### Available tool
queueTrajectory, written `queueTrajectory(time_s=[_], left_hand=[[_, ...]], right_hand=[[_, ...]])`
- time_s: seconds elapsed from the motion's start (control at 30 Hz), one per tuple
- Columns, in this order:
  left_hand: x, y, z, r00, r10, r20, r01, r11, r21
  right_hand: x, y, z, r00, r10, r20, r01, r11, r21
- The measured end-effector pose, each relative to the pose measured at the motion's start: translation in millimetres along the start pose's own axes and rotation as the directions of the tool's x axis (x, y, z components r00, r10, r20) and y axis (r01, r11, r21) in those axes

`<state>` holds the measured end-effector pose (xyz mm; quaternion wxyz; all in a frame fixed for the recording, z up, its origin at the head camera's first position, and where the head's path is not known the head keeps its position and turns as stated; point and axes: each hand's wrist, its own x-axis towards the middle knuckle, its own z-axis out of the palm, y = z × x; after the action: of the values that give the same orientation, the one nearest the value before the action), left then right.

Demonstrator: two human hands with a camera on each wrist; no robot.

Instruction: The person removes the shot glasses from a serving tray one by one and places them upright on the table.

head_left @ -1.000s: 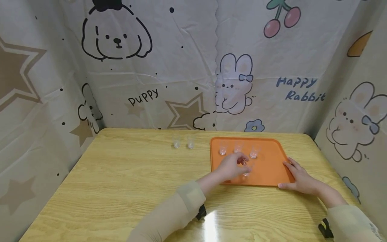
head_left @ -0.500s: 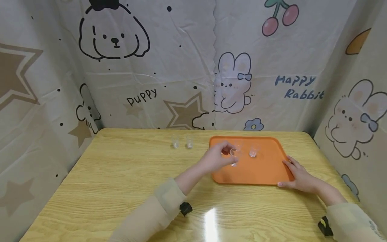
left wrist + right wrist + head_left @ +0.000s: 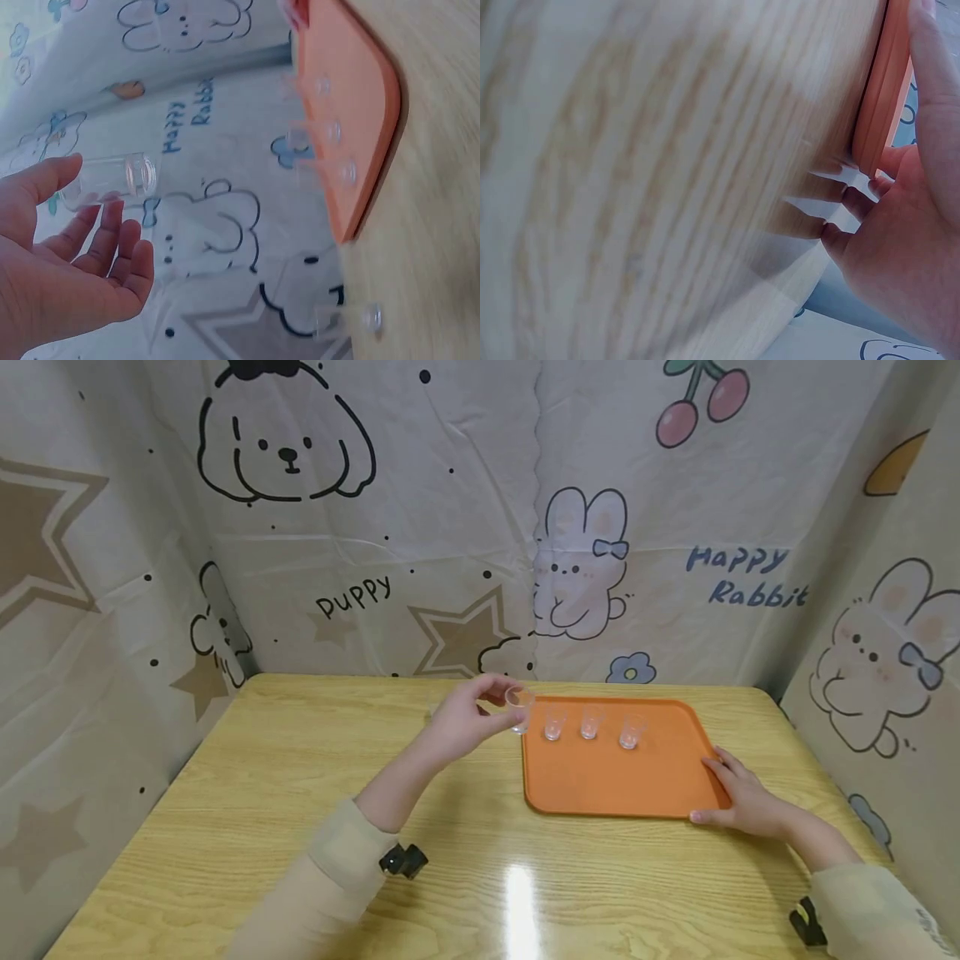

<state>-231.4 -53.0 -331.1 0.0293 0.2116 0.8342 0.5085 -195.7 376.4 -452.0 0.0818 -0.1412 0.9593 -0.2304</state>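
My left hand (image 3: 463,720) pinches a small clear glass (image 3: 519,718) between thumb and fingers, above the table by the left edge of the orange tray (image 3: 607,785). In the left wrist view the held glass (image 3: 109,178) lies sideways across the picture. Three similar glasses stand in a row along the tray's far side: a left one (image 3: 553,727), a middle one (image 3: 589,725) and a right one (image 3: 630,735). My right hand (image 3: 750,808) rests at the tray's near right corner, thumb along the near edge, fingers spread at the right edge.
One more clear glass (image 3: 373,319) stands on the wooden table (image 3: 300,793) left of the tray; in the head view my left hand mostly covers that area. Behind the table hangs a printed cloth (image 3: 450,527), with more cloth at both sides.
My left hand has lifted the glass from the tray's near part and carried it left, past the tray's left edge. The right hand stays at the tray's corner.
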Motion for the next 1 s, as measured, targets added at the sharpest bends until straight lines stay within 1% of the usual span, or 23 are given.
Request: queueTrajectory(time_s=[0.13, 0.23, 0.37, 0.47, 0.6, 0.77, 0.83, 1.0], left_hand=[[-5.4, -5.0, -21.4, 0.998, 0.006, -0.056, -0.006, 1.0, -0.009], [-7.3, -13.1, -36.8, 0.996, 0.01, -0.092, -0.01, 1.0, 0.0], [-8.3, -25.0, -57.0, 0.99, 0.002, -0.138, -0.001, 1.0, 0.013], [-8.8, -35.2, -70.4, 0.983, -0.017, -0.183, 0.022, 0.999, 0.026], [-7.9, -52.4, -85.0, 0.966, -0.042, -0.254, 0.053, 0.998, 0.034], [-6.0, -76.3, -94.8, 0.939, -0.081, -0.335, 0.092, 0.996, 0.016], [-4.6, -87.1, -96.0, 0.929, -0.093, -0.359, 0.106, 0.994, 0.017], [0.7, -117.2, -95.4, 0.909, -0.117, -0.399, 0.146, 0.988, 0.043]], right_hand=[[0.1, 0, 1, 1.0, -0.008, -0.006, 0.008, 1.0, -0.013], [-0.1, 0, 1, 1.0, -0.014, -0.009, 0.014, 1.0, -0.023], [-0.7, 0, 0, 1.0, -0.022, -0.011, 0.022, 0.999, -0.027], [-1.2, 0, 0, 1.0, -0.018, -0.008, 0.017, 1.0, -0.021], [-1.3, -1, 0, 1.0, -0.003, -0.001, 0.003, 1.0, -0.006], [-1.0, -1, 0, 1.0, 0.001, 0.0, -0.001, 1.0, 0.005], [-1.1, -1, 1, 1.0, -0.005, -0.003, 0.005, 1.0, 0.003], [-1.6, 0, 1, 1.0, -0.016, -0.014, 0.016, 1.0, -0.009]])
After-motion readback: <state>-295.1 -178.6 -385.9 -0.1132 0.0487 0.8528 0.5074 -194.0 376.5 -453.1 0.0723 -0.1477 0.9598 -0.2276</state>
